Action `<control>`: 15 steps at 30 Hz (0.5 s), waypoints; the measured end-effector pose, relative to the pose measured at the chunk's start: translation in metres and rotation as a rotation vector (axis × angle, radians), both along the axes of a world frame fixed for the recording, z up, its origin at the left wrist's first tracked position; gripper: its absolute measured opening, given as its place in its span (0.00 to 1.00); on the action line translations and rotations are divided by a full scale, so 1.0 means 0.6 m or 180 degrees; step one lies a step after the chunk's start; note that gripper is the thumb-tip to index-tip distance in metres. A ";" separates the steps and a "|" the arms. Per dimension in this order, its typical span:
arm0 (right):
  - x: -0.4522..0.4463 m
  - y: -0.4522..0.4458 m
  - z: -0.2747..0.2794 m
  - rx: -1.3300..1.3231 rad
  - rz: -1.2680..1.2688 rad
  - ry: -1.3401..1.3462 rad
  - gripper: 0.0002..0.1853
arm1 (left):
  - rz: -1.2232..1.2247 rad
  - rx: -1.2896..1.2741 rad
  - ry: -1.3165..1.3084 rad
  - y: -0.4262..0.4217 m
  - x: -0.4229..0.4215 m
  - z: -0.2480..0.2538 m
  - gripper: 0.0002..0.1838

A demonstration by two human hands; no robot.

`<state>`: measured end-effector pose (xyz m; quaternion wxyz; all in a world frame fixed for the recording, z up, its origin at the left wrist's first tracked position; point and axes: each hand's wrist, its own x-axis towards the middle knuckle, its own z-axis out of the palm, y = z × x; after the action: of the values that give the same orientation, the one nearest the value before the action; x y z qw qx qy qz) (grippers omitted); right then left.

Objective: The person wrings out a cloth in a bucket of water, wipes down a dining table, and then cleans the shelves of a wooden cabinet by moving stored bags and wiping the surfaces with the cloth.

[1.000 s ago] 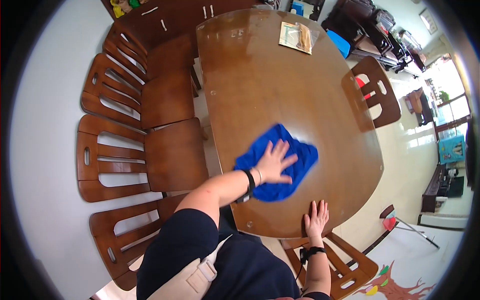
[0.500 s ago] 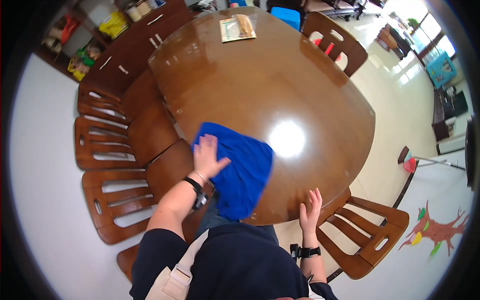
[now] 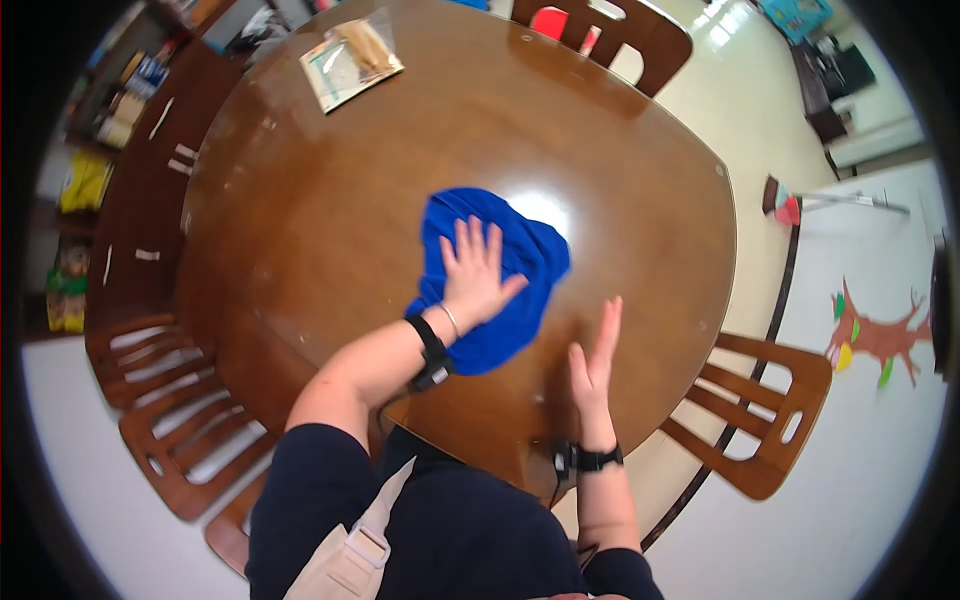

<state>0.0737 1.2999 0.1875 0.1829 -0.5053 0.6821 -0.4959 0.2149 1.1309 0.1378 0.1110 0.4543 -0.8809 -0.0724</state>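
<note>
A person seen from above wears a dark navy top point(image 3: 465, 530) with short sleeves; the left sleeve point(image 3: 308, 480) ends above the elbow, leaving the forearm bare. A cream strap point(image 3: 330, 570) crosses the left of the chest, narrow at its far end and broader at its near end, with a pale rectangular buckle point(image 3: 367, 547). Above the bare left hand point(image 3: 478, 285), a thin pale bangle point(image 3: 451, 318) sits beside a black wristband point(image 3: 424, 336) carrying a small boxy black device point(image 3: 432, 374). Below the bare right hand point(image 3: 597, 372) is another black band point(image 3: 600, 460), with a dark module point(image 3: 564, 460) on its left side and a thin black cable point(image 3: 556, 492) trailing toward the near side.
</note>
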 end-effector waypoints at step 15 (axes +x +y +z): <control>-0.089 -0.130 -0.048 0.0892 -0.0312 0.2303 0.28 | -0.0378 -0.0240 -0.0332 -0.200 0.406 0.012 0.38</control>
<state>0.0206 1.2219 0.1588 -0.0261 -0.5844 0.7870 -0.1958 0.4585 1.0107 0.1451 0.0774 0.4000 -0.9130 -0.0219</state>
